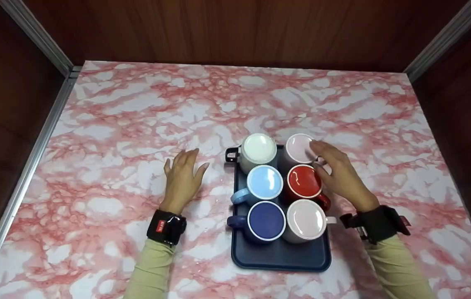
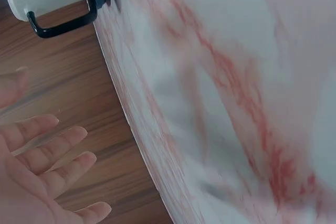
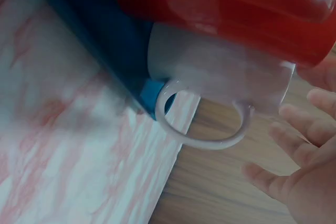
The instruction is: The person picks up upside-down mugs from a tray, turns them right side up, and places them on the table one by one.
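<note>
Six-cell pairs of mugs stand in two columns on a dark blue tray (image 1: 281, 259). My right hand (image 1: 341, 174) hovers at the back right, fingers spread. Its fingertips overlap the edge of the pale pink mug (image 1: 299, 147), and its thumb is beside the red mug (image 1: 304, 181). In the right wrist view, the pink mug's looped handle (image 3: 205, 144) points away from the tray. My left hand (image 1: 182, 180) is left of the tray, fingers loosely extended, holding nothing. Nearest it are a white mug (image 1: 259, 148) with a black handle (image 2: 65, 27) and a light blue mug (image 1: 265, 182).
A dark blue mug (image 1: 266, 221) and another pale pink mug (image 1: 306, 220) occupy the tray's front row. The left column's handles point left. Under the tray is a red-and-white marbled table (image 1: 135, 112). Brown wood-grain panels (image 1: 235, 33) enclose its back and sides.
</note>
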`<state>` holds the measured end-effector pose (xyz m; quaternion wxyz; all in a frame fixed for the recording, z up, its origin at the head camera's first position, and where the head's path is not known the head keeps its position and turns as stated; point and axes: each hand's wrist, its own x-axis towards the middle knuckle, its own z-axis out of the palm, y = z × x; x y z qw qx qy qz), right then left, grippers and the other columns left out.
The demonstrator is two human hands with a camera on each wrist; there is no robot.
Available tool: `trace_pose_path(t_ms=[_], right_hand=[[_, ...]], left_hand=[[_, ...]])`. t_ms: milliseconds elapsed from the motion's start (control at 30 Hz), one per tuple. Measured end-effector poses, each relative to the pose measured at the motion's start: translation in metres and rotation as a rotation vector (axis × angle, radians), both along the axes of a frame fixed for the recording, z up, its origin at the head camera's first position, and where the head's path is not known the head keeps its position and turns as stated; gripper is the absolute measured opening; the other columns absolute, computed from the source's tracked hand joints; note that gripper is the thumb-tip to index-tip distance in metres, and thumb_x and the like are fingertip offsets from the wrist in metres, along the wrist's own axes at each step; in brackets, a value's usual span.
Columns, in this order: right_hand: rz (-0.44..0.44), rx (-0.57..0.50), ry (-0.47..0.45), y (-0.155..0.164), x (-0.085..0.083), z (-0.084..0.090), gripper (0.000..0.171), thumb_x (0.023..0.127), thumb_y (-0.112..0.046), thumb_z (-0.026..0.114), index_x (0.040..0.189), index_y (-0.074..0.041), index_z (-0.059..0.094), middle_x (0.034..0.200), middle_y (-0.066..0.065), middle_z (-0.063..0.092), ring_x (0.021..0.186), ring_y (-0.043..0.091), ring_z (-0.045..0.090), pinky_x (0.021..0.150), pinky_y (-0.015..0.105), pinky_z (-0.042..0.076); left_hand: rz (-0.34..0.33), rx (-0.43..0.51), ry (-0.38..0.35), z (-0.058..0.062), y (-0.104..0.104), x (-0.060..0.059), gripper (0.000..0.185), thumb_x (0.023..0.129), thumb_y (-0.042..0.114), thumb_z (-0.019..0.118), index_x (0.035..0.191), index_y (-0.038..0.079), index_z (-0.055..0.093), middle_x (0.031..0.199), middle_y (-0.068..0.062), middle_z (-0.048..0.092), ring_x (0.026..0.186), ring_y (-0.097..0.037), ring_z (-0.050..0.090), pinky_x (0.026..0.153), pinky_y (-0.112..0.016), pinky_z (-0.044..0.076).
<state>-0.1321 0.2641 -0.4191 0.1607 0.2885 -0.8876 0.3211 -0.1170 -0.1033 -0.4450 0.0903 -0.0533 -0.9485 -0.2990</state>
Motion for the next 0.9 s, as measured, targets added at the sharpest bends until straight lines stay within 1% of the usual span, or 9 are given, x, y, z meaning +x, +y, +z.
trace_pose_path(t_ms=[100, 200, 333, 433, 567, 667, 767, 833, 900], right_hand=[[-0.005, 0.012, -0.012, 0.000, 0.001, 0.002, 0.046, 0.073, 0.014, 0.064, 0.119, 0.010, 0.054, 0.118, 0.025, 0.055, 0.113, 0.041, 0.047, 0.098, 0.043, 0.033], [-0.018, 0.027, -0.027, -0.001, 0.000, 0.004, 0.044, 0.073, 0.014, 0.065, 0.117, 0.011, 0.055, 0.115, 0.027, 0.055, 0.111, 0.041, 0.048, 0.091, 0.047, 0.040], [-0.023, 0.045, -0.046, -0.001, -0.002, 0.005, 0.045, 0.073, 0.015, 0.065, 0.116, 0.010, 0.056, 0.116, 0.027, 0.055, 0.109, 0.038, 0.050, 0.075, 0.042, 0.050], [-0.014, 0.036, -0.043, -0.001, -0.003, 0.005, 0.045, 0.072, 0.015, 0.065, 0.116, 0.011, 0.056, 0.115, 0.027, 0.055, 0.107, 0.037, 0.052, 0.068, 0.039, 0.052], [-0.010, 0.014, -0.020, -0.001, -0.003, 0.005, 0.045, 0.071, 0.015, 0.066, 0.115, 0.011, 0.056, 0.115, 0.026, 0.056, 0.105, 0.036, 0.053, 0.066, 0.039, 0.052], [-0.022, 0.010, -0.033, -0.002, -0.003, 0.005, 0.046, 0.070, 0.015, 0.067, 0.115, 0.011, 0.056, 0.117, 0.026, 0.055, 0.105, 0.035, 0.052, 0.065, 0.038, 0.052], [-0.066, 0.018, -0.099, -0.003, -0.004, 0.007, 0.049, 0.071, 0.014, 0.067, 0.118, 0.011, 0.053, 0.120, 0.027, 0.052, 0.102, 0.036, 0.053, 0.068, 0.038, 0.051], [-0.112, 0.027, -0.157, -0.004, -0.004, 0.008, 0.051, 0.072, 0.013, 0.066, 0.121, 0.011, 0.050, 0.121, 0.027, 0.051, 0.098, 0.036, 0.055, 0.070, 0.040, 0.051], [-0.170, 0.048, -0.200, -0.004, -0.005, 0.009, 0.051, 0.074, 0.012, 0.063, 0.123, 0.013, 0.047, 0.119, 0.028, 0.051, 0.095, 0.037, 0.055, 0.075, 0.043, 0.048]], left_hand=[[-0.003, 0.015, 0.052, -0.001, 0.004, 0.002, 0.045, 0.089, 0.029, 0.059, 0.124, 0.001, 0.053, 0.122, -0.017, 0.055, 0.121, -0.034, 0.041, 0.099, -0.058, 0.019], [-0.004, 0.017, 0.087, -0.001, 0.008, 0.003, 0.042, 0.088, 0.028, 0.060, 0.121, 0.001, 0.056, 0.120, -0.017, 0.056, 0.118, -0.033, 0.044, 0.097, -0.057, 0.023], [-0.006, 0.011, 0.108, 0.001, 0.011, 0.004, 0.041, 0.088, 0.027, 0.060, 0.119, 0.001, 0.057, 0.118, -0.017, 0.057, 0.117, -0.033, 0.046, 0.096, -0.056, 0.026], [-0.016, 0.008, 0.112, 0.002, 0.014, 0.005, 0.041, 0.088, 0.027, 0.060, 0.119, 0.001, 0.057, 0.119, -0.017, 0.057, 0.116, -0.033, 0.046, 0.096, -0.056, 0.026], [-0.023, 0.006, 0.116, 0.004, 0.014, 0.006, 0.041, 0.088, 0.027, 0.060, 0.119, 0.001, 0.057, 0.119, -0.017, 0.057, 0.116, -0.033, 0.046, 0.096, -0.056, 0.026], [-0.025, 0.007, 0.120, 0.006, 0.015, 0.007, 0.041, 0.088, 0.027, 0.060, 0.119, 0.001, 0.057, 0.118, -0.017, 0.057, 0.116, -0.034, 0.046, 0.096, -0.055, 0.026], [-0.029, 0.014, 0.124, 0.007, 0.016, 0.007, 0.040, 0.088, 0.026, 0.061, 0.119, 0.001, 0.057, 0.118, -0.017, 0.057, 0.116, -0.034, 0.046, 0.096, -0.055, 0.026], [-0.034, 0.020, 0.131, 0.008, 0.018, 0.006, 0.040, 0.088, 0.026, 0.061, 0.119, 0.001, 0.057, 0.117, -0.017, 0.058, 0.115, -0.034, 0.046, 0.096, -0.055, 0.026], [-0.042, 0.028, 0.139, 0.010, 0.020, 0.006, 0.040, 0.088, 0.026, 0.061, 0.118, 0.000, 0.057, 0.116, -0.017, 0.058, 0.115, -0.034, 0.047, 0.096, -0.055, 0.027]])
